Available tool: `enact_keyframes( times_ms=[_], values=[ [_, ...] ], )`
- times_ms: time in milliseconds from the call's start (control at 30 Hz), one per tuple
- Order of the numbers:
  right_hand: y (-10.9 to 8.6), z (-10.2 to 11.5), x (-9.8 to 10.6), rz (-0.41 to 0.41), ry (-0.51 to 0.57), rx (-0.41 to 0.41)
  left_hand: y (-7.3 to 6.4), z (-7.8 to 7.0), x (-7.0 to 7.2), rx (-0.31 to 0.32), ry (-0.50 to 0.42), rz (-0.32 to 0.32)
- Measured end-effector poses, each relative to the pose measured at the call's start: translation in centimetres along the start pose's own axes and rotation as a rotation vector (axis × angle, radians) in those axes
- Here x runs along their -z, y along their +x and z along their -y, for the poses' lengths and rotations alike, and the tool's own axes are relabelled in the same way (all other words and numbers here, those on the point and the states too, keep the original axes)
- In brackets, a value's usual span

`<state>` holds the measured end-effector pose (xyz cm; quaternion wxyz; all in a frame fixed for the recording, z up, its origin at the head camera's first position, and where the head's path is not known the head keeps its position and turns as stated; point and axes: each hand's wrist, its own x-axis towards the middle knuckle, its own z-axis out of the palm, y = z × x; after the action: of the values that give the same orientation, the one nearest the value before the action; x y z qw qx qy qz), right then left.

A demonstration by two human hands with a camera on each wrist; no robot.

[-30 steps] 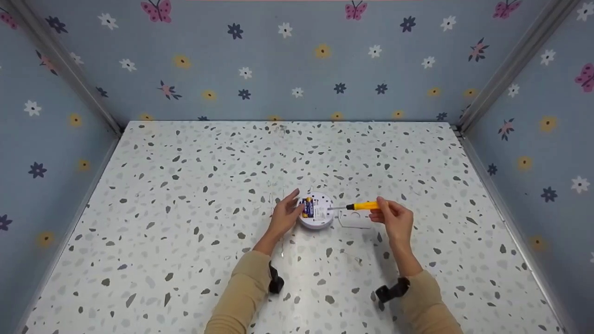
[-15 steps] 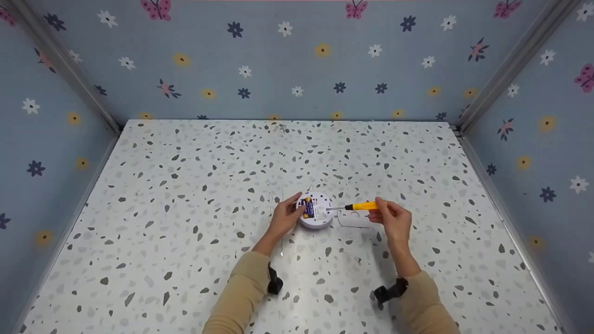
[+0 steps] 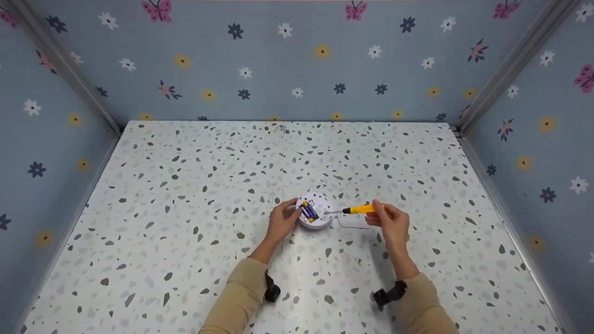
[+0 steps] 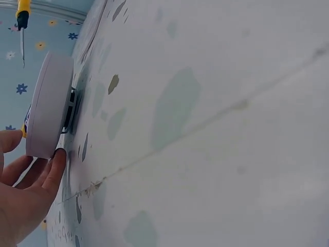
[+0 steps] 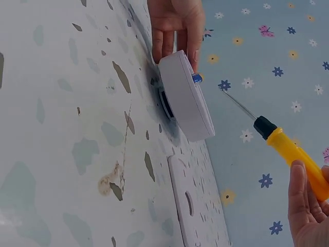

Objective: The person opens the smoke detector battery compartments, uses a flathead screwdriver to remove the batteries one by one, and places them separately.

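Round white plastic device (image 3: 326, 203), frame centre, gripped at left rim by left hand (image 3: 282, 219), blue-and-yellow cylindrical batteries (image 3: 309, 212) uppermost. Right hand (image 3: 394, 226), farther off, right of centre, pinches yellow-handled metal-shaft screwdriver (image 3: 356, 210): long axis near-horizontal, tip leftward above device, not touching.

The count is one round device (image 3: 320, 224), one white plate (image 3: 353, 223), one screwdriver (image 3: 359, 209), one surface (image 3: 199, 250), two hands (left hand (image 3: 281, 220) at the device's nine o'clock, right hand (image 3: 392, 226) at three), two wrist cameras (image 3: 272, 291), three walls (image 3: 278, 55); the batteries (image 3: 310, 212) are too small to count.
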<state>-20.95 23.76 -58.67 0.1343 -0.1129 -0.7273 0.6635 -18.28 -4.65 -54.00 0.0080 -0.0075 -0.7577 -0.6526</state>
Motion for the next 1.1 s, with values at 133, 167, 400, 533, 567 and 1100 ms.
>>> enact_keyframes(
  times_ms=[133,167,400,533,567,1100],
  values=[
    [-0.2,0.2,-0.1,0.010,0.009,0.002,0.0,0.9,-0.2,-0.002,0.039,-0.041],
    [-0.3,0.2,-0.2,0.012,0.010,0.006,0.0,0.9,-0.2,-0.001,0.033,-0.050],
    [-0.5,0.3,-0.5,0.034,-0.007,0.063,-0.6,0.9,-0.5,0.047,0.012,-0.075],
    [-0.5,0.2,-0.6,0.039,-0.016,0.066,-0.9,0.8,-0.6,0.093,0.048,-0.074],
    [-0.5,0.2,-0.6,0.042,-0.012,0.060,-1.0,0.8,-0.6,0.100,0.054,-0.070],
    [0.2,0.2,-0.4,0.067,-0.028,0.141,-1.8,1.1,-1.0,0.182,-0.081,-0.035]
  ],
)
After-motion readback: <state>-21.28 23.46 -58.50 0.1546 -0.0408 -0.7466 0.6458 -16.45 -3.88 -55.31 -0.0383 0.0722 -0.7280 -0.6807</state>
